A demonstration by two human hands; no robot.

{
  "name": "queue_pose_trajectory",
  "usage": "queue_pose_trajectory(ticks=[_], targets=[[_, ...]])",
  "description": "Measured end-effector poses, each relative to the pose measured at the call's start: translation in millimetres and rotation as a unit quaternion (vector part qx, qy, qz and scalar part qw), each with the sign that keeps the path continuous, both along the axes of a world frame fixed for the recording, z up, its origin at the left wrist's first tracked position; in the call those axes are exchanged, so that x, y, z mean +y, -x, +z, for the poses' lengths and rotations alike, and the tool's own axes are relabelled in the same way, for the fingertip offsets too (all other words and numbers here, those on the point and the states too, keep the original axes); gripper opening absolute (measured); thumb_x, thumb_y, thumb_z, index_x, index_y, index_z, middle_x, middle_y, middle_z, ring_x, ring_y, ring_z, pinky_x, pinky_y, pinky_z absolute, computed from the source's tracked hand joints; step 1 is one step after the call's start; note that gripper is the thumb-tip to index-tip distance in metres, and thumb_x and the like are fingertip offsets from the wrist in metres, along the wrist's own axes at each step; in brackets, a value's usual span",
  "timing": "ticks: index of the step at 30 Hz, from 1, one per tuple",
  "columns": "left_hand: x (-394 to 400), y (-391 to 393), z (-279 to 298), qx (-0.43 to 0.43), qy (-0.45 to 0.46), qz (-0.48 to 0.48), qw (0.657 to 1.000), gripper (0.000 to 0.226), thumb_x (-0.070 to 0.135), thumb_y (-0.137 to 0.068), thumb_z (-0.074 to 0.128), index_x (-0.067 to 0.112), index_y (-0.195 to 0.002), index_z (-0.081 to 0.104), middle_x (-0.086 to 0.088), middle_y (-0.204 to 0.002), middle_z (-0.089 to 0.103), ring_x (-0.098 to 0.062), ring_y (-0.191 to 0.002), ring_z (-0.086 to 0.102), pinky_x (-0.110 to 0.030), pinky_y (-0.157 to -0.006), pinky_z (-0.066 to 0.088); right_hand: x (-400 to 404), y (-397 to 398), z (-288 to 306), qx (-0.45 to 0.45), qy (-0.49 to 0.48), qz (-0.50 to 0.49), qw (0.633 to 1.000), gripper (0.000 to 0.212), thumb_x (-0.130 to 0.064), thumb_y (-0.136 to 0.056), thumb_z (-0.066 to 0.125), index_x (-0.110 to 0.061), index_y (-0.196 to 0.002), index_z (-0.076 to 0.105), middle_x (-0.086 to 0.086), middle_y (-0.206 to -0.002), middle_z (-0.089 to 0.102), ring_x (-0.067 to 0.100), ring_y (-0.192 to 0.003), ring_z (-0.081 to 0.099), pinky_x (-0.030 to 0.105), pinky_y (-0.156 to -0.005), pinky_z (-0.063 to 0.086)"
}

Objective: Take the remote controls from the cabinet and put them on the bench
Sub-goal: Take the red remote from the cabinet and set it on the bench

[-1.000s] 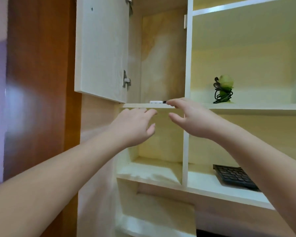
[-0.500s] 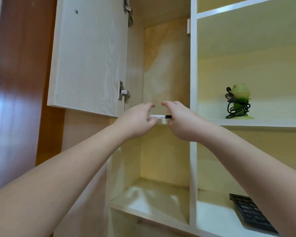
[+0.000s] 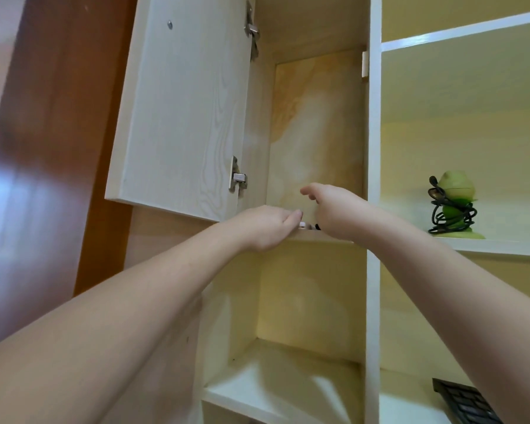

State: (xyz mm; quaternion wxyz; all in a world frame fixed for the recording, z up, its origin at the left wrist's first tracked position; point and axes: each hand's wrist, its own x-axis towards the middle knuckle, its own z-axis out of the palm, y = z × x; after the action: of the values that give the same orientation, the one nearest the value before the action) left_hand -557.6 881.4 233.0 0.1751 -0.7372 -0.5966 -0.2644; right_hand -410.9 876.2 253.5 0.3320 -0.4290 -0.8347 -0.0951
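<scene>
Only slivers of the remotes show on the shelf edge [image 3: 325, 237] of the open cabinet compartment: a white end [image 3: 302, 224] and, just right of it, a black end [image 3: 317, 227]. My left hand [image 3: 266, 228] lies on the shelf edge with fingers stretched toward the white remote, fingertips touching its end. My right hand [image 3: 334, 209] reaches into the compartment above the black remote, thumb raised to the left. Its fingers are hidden behind the hand, so any grip there is hidden.
The cabinet door [image 3: 181, 111] stands open to the left, above my left forearm. A green figure wrapped in black cable [image 3: 452, 209] sits on the right-hand shelf. A black keyboard [image 3: 468, 405] lies on a lower shelf at the bottom right. A brown wooden panel [image 3: 58, 148] is at the left.
Both hands have risen from below the shelf to its edge and closed in on the remotes. The right hand now reaches deeper into the compartment. The camera has tilted upward.
</scene>
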Motion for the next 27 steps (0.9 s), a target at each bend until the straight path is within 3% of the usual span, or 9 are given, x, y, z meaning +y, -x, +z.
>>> queue_pose_trajectory(ticks=[3,7,10,15,19,23,27], targets=[[-3,13,3,-0.011,-0.004,-0.003,1.000,0.054,0.042,-0.103,0.016,0.009,-0.094,0.058,-0.011,-0.097,0.062,-0.029,-0.097,0.054,-0.038,-0.088,0.043,6,8,8,0.008,0.018,-0.015,1.000,0.065,0.007,-0.089,0.031,-0.019,-0.148,0.031,0.008,-0.146,0.044,0.025,-0.124,0.050,0.031,-0.093,0.045],[-3,27,4,-0.026,-0.026,0.033,0.999,0.038,0.045,-0.099,0.031,0.020,-0.082,0.054,-0.001,-0.085,0.058,-0.023,-0.081,0.054,-0.033,-0.066,0.041,18,13,11,-0.002,0.041,-0.033,0.999,0.062,0.007,-0.089,0.030,-0.018,-0.145,0.037,0.007,-0.144,0.046,0.026,-0.125,0.050,0.032,-0.096,0.045],[3,25,10,-0.039,-0.032,0.057,0.997,0.034,0.046,-0.095,0.041,0.019,-0.106,0.059,-0.003,-0.106,0.064,-0.022,-0.091,0.060,-0.034,-0.076,0.049,27,15,10,-0.017,0.066,-0.047,0.997,0.057,0.007,-0.090,0.034,-0.017,-0.141,0.045,0.008,-0.139,0.052,0.026,-0.121,0.053,0.035,-0.100,0.045],[16,11,17,-0.043,-0.004,0.109,0.993,0.055,0.052,-0.092,0.045,0.012,-0.128,0.051,-0.012,-0.122,0.059,-0.027,-0.103,0.058,-0.031,-0.077,0.044,36,18,16,-0.017,0.079,-0.064,0.995,0.059,0.008,-0.087,0.035,-0.018,-0.138,0.048,0.005,-0.134,0.056,0.025,-0.117,0.057,0.035,-0.098,0.048],[24,12,22,-0.056,0.031,0.130,0.989,0.059,0.060,-0.084,0.053,0.010,-0.114,0.061,-0.008,-0.111,0.064,-0.027,-0.099,0.061,-0.034,-0.081,0.050,40,15,17,0.000,0.082,-0.065,0.994,0.059,0.009,-0.087,0.036,-0.017,-0.139,0.047,0.006,-0.135,0.056,0.026,-0.118,0.056,0.035,-0.097,0.048],[22,10,23,-0.098,-0.020,0.116,0.988,0.048,0.055,-0.074,0.068,0.016,-0.099,0.057,-0.003,-0.095,0.056,-0.023,-0.084,0.056,-0.038,-0.085,0.053,42,13,15,0.003,0.097,-0.065,0.993,0.057,0.005,-0.091,0.042,-0.017,-0.143,0.041,0.008,-0.142,0.048,0.027,-0.124,0.052,0.036,-0.102,0.044],[17,11,20,-0.125,-0.070,0.098,0.985,0.031,0.044,-0.076,0.067,0.020,-0.087,0.051,-0.003,-0.089,0.058,-0.022,-0.070,0.053,-0.035,-0.071,0.053,43,13,14,0.019,0.091,-0.063,0.994,0.058,0.001,-0.091,0.045,-0.017,-0.145,0.036,0.010,-0.142,0.047,0.027,-0.123,0.052,0.035,-0.101,0.044]])
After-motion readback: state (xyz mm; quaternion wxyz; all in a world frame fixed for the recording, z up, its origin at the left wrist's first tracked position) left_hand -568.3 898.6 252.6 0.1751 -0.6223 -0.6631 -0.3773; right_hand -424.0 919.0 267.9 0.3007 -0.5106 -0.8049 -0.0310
